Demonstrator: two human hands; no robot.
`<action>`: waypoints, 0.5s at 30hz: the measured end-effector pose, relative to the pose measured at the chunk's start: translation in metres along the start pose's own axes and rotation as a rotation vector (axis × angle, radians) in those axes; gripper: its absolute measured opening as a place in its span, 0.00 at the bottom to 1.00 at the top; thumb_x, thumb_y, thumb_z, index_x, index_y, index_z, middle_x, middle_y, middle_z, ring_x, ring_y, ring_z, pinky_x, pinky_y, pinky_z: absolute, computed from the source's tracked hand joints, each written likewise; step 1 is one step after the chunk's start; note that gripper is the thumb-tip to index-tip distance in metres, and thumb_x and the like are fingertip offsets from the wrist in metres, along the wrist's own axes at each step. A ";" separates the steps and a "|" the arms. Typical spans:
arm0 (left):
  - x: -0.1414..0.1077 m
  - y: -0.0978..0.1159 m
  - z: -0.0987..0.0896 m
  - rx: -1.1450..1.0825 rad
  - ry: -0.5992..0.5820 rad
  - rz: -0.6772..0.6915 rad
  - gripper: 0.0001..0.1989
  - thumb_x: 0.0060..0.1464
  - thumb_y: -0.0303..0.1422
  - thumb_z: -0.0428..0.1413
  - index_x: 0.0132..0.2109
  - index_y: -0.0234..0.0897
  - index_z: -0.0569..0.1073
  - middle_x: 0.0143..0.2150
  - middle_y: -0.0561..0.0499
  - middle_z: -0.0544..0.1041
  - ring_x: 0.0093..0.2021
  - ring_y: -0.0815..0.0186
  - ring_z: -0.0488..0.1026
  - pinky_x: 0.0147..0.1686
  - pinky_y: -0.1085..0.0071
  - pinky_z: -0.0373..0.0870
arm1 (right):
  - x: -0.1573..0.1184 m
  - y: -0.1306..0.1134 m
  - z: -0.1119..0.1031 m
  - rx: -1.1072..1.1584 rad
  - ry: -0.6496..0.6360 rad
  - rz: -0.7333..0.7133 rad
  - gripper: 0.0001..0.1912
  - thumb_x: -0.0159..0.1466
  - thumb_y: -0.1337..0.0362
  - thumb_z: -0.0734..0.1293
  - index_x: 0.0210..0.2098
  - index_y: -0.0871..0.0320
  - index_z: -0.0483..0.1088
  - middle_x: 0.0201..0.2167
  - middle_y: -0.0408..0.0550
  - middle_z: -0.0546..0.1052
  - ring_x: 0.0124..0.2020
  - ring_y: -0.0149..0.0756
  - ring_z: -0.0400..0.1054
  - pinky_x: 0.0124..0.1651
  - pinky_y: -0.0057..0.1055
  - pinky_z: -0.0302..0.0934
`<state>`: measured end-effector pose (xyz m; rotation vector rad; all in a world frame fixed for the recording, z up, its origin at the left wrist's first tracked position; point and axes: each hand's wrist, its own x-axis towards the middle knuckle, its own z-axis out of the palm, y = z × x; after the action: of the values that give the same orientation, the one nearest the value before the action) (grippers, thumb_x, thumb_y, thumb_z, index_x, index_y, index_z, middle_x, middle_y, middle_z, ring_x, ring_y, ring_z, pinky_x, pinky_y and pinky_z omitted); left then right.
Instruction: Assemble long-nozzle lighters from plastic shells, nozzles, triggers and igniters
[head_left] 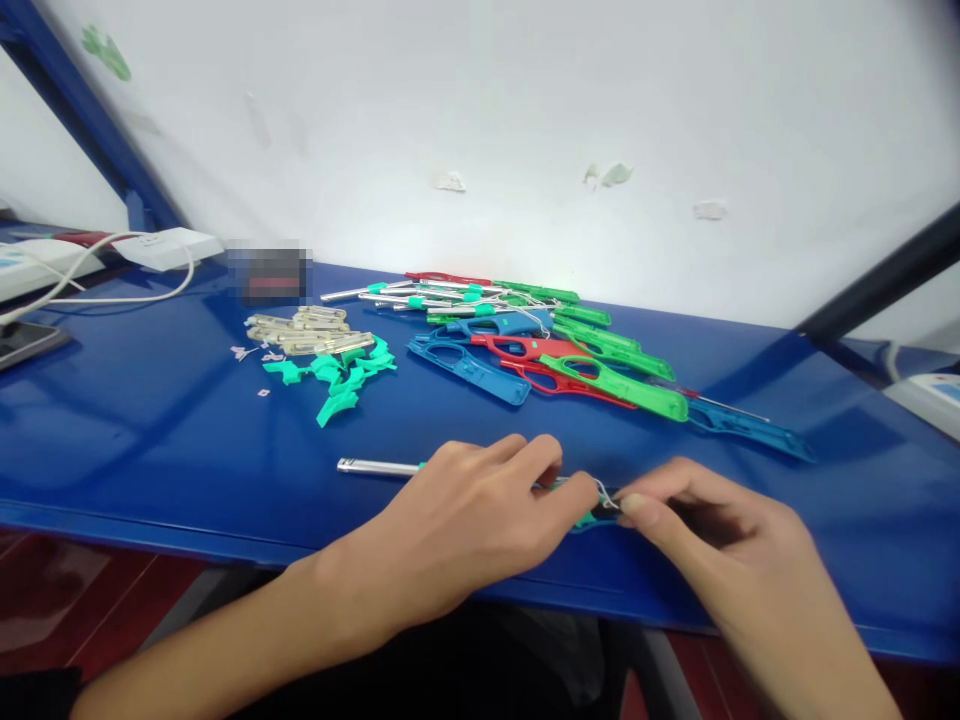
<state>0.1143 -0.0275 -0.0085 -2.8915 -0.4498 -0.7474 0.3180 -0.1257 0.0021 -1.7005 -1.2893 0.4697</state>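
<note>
A partly assembled lighter lies near the table's front edge, its silver metal tube (379, 467) sticking out to the left. My left hand (480, 510) is closed over its middle, hiding most of it, with thumb and fingers pressing down. From under those fingers a thin white wire (606, 495) loops out toward my right hand (720, 540). Thumb and index finger of that hand pinch at the wire beside a dark part in the blue-green housing (589, 522). The exact contact at the right fingertips is partly hidden.
Behind my hands lie red, blue and green lighter shells (480, 372) and several metal tubes with wires (420, 295). Clear fuel tanks (311, 330) and green plastic pieces (337, 385) sit to the left. A phone (30, 343) and white power strip (45, 265) occupy the far left.
</note>
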 end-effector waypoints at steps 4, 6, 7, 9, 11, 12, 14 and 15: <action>0.000 0.001 0.000 0.000 0.008 0.013 0.18 0.76 0.24 0.37 0.51 0.40 0.71 0.42 0.52 0.74 0.35 0.64 0.75 0.24 0.69 0.56 | -0.002 0.000 0.001 0.045 -0.005 0.016 0.17 0.61 0.48 0.76 0.22 0.50 0.79 0.22 0.42 0.81 0.24 0.31 0.76 0.28 0.17 0.69; 0.000 0.001 0.001 0.010 0.030 0.016 0.19 0.76 0.24 0.36 0.50 0.40 0.71 0.41 0.52 0.74 0.34 0.65 0.75 0.24 0.69 0.55 | -0.003 -0.001 0.001 0.063 -0.014 0.034 0.18 0.61 0.47 0.76 0.22 0.51 0.79 0.22 0.43 0.81 0.24 0.31 0.76 0.29 0.18 0.70; 0.000 0.001 0.001 0.016 0.037 0.015 0.19 0.76 0.24 0.36 0.50 0.40 0.71 0.41 0.52 0.74 0.34 0.65 0.75 0.23 0.69 0.55 | -0.003 -0.001 0.000 0.071 -0.016 0.042 0.18 0.61 0.46 0.76 0.22 0.51 0.79 0.22 0.43 0.81 0.24 0.32 0.76 0.29 0.19 0.71; 0.001 0.002 0.001 0.025 0.041 0.017 0.19 0.76 0.24 0.36 0.50 0.40 0.71 0.40 0.52 0.74 0.34 0.65 0.75 0.23 0.68 0.55 | -0.003 -0.002 0.000 0.076 -0.022 0.052 0.19 0.60 0.46 0.76 0.22 0.51 0.79 0.22 0.44 0.81 0.24 0.34 0.77 0.29 0.21 0.71; 0.001 0.002 0.001 0.029 0.030 0.022 0.18 0.76 0.24 0.36 0.50 0.40 0.71 0.41 0.52 0.74 0.34 0.65 0.75 0.23 0.68 0.56 | -0.003 -0.002 0.000 0.071 -0.028 0.051 0.19 0.60 0.45 0.76 0.22 0.51 0.79 0.22 0.45 0.81 0.25 0.35 0.76 0.29 0.23 0.72; 0.001 0.002 0.001 0.031 0.026 0.022 0.18 0.76 0.24 0.37 0.50 0.40 0.71 0.41 0.52 0.74 0.34 0.65 0.75 0.23 0.68 0.56 | -0.003 -0.002 0.000 0.067 -0.028 0.049 0.19 0.60 0.45 0.76 0.22 0.51 0.79 0.22 0.45 0.81 0.25 0.35 0.76 0.29 0.23 0.72; 0.001 0.002 0.000 0.037 0.021 0.025 0.17 0.76 0.24 0.38 0.50 0.41 0.70 0.41 0.52 0.74 0.34 0.65 0.75 0.22 0.69 0.57 | -0.002 -0.001 0.000 0.057 -0.027 0.049 0.20 0.60 0.45 0.76 0.22 0.51 0.79 0.23 0.45 0.81 0.25 0.36 0.76 0.30 0.25 0.72; 0.001 0.003 0.000 0.042 0.021 0.027 0.16 0.76 0.24 0.39 0.50 0.41 0.70 0.41 0.52 0.74 0.34 0.65 0.76 0.22 0.69 0.57 | -0.002 -0.001 0.000 0.051 -0.025 0.049 0.20 0.60 0.45 0.76 0.22 0.52 0.79 0.23 0.45 0.81 0.26 0.36 0.76 0.29 0.25 0.72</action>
<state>0.1164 -0.0296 -0.0082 -2.8429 -0.4180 -0.7538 0.3169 -0.1277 0.0022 -1.6917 -1.2463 0.5497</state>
